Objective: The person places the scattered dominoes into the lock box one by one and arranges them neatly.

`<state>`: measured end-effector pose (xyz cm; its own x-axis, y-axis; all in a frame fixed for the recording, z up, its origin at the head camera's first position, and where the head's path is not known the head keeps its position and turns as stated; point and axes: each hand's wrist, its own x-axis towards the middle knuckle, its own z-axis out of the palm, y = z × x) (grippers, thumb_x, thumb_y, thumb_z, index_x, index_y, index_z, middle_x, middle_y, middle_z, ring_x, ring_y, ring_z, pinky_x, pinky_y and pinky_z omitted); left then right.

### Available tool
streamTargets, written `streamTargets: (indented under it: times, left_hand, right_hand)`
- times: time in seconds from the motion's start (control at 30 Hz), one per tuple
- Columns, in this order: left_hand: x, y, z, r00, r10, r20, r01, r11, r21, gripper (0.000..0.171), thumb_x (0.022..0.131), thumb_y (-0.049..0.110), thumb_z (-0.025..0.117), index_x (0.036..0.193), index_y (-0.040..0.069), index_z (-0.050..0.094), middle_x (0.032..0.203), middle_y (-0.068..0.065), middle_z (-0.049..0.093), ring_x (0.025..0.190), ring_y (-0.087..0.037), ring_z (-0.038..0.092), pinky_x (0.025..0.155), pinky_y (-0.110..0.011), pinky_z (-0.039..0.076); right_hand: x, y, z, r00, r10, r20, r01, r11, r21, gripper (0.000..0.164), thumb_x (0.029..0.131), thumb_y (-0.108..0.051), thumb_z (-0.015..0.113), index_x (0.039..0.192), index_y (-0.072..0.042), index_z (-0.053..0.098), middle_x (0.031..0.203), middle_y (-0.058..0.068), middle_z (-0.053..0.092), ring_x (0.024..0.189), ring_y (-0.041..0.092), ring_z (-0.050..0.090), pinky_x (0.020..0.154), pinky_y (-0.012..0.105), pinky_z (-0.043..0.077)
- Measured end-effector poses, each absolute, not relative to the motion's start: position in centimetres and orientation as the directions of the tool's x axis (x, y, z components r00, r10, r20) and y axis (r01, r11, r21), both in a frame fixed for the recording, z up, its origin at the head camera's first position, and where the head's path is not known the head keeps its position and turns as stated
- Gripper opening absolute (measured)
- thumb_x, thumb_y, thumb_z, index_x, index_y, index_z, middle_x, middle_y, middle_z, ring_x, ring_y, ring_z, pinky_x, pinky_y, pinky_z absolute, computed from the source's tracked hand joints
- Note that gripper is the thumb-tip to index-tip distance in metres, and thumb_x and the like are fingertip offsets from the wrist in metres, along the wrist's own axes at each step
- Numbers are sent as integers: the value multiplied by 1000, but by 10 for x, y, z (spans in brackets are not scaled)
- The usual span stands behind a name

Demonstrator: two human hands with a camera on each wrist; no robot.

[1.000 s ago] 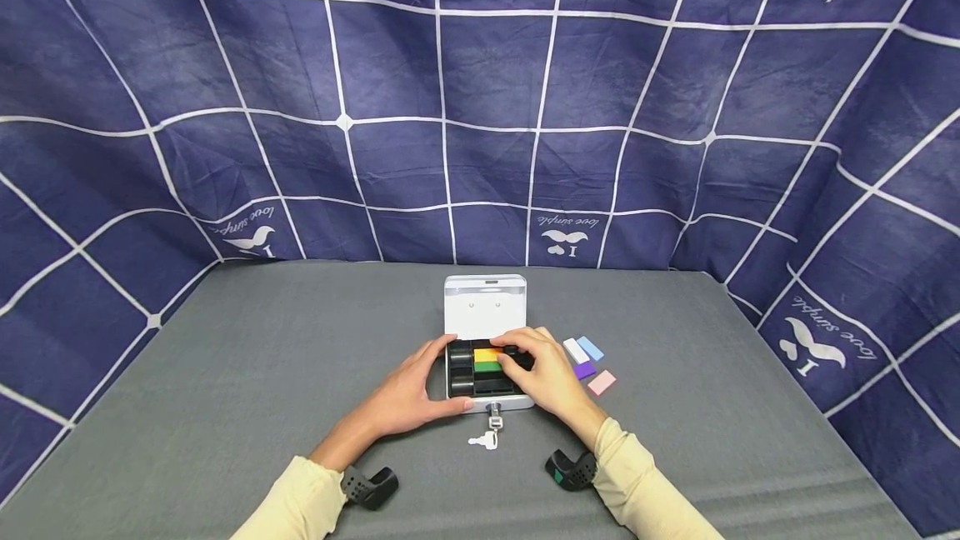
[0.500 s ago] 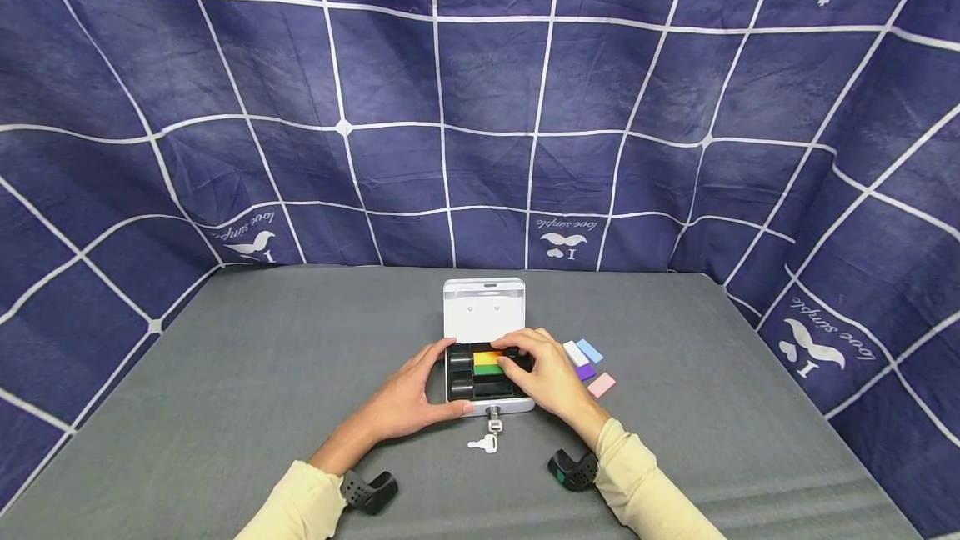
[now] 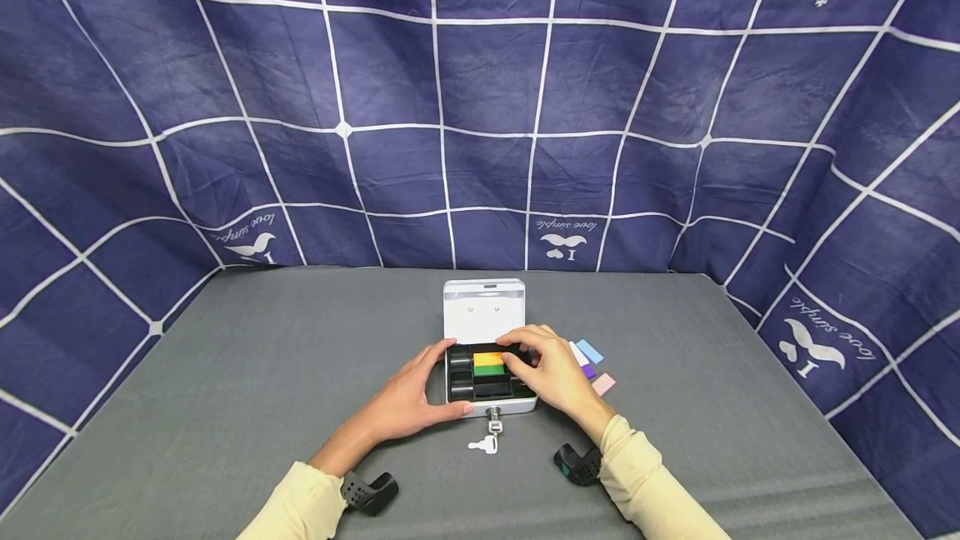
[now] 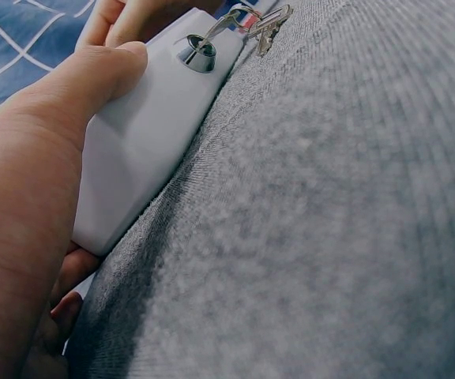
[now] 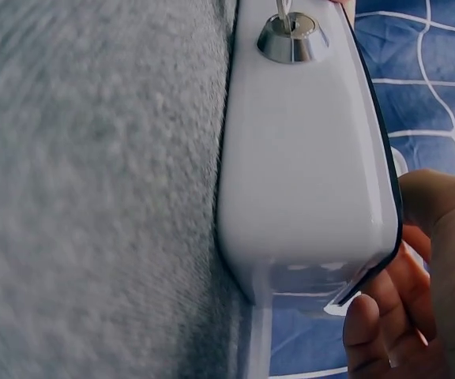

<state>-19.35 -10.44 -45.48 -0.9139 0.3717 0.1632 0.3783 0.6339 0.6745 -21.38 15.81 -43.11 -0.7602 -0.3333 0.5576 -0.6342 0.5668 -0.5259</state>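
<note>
A small white cash box (image 3: 491, 407) stands on the table with its lid raised and a black compartment tray (image 3: 492, 388) inside. My left hand (image 3: 408, 394) grips the box's left side, thumb on the front wall and fingertips at the rear corner. In the tray's middle compartment lie an orange block (image 3: 487, 359) and a green block (image 3: 489, 371), side by side. Over the tray's right part is my right hand (image 3: 551, 369), thumb and fingers apart near the orange block's right end. The right wrist view shows its fingers loosely bent, holding nothing visible.
Beyond my right hand lie a light blue block (image 3: 590, 351), a white block (image 3: 578, 353), a purple block (image 3: 589, 371) and a pink block (image 3: 603, 384). Keys (image 3: 485, 443) hang from the lock (image 5: 293, 37) at the box's front. A patterned blue curtain (image 3: 480, 165) surrounds the grey table.
My right hand has shifted slightly right, its thumb and fingertips drawing back from the orange block and showing more of it. The left hand keeps its grip on the cash box.
</note>
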Motion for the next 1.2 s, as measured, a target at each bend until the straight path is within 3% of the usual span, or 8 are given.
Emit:
streamTargets:
  times: [0.23,0.5,0.9,1.2]
  left_hand:
    - [-194,-104,-456,-909,374,183,393,628,672,100,77,64,82,158,24,38,151,-11,51,136,-35,52,108,-57,44]
    - [-193,-103,-456,-911,375,172,386,629,674,101,75,65,83,158,27,38,152,-8,51,137,-33,52,109,-57,44]
    - [-193,-104,-456,-910,373,179,388,623,679,100,76,63,83,157,27,38,153,-8,50,137,-33,51,110,-57,43]
    - [-192,-103,-455,-912,372,174,385,624,680,100,75,63,84,157,27,38,152,-9,50,137,-34,51,110,-57,43]
  right_hand:
    - [-214,162,-428,-776,-317,545,-614,577,-539,21,87,-12,83,108,-17,79,104,-7,75,86,15,61,64,21,47]
    - [-214,168,-425,-784,-284,552,-593,605,-532,21,87,-14,83,108,-20,80,102,-6,75,76,13,57,62,20,45]
    - [-218,175,-420,-781,-238,578,-580,621,-528,22,86,-10,83,107,-18,80,99,-3,75,73,10,55,63,22,46]
    - [-220,182,-416,-789,-221,573,-564,630,-534,22,87,-10,83,108,-15,80,98,4,75,76,24,61,64,25,49]
